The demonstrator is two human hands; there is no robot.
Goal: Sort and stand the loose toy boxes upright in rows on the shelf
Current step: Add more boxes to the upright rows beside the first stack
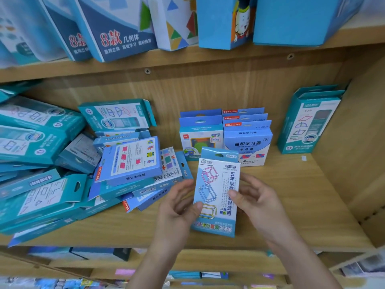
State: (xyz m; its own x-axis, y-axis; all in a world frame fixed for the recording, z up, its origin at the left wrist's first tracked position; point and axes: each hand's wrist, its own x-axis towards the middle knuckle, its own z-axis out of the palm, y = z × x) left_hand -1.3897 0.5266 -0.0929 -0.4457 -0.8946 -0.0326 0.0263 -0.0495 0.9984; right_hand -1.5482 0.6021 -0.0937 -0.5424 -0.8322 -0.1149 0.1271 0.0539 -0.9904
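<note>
Hands (177, 207) (260, 205) round box (215, 180); wooden shelf (295, 195)

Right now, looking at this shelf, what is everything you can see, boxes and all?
Held box: one, light blue and white, upright in front of the middle shelf.
Loose teal boxes: many, teal, piled flat on the left.
Loose blue boxes: several, blue, heaped beside the teal pile.
Standing blue rows: two rows, blue, upright at the back centre.
Standing teal boxes: at least two, teal, upright on the right.
Large boxes: several, blue and white, upper shelf.
Shelf: one, light wood.
Left hand: one, grips the box's lower left.
Right hand: one, pinches its right edge.
</note>
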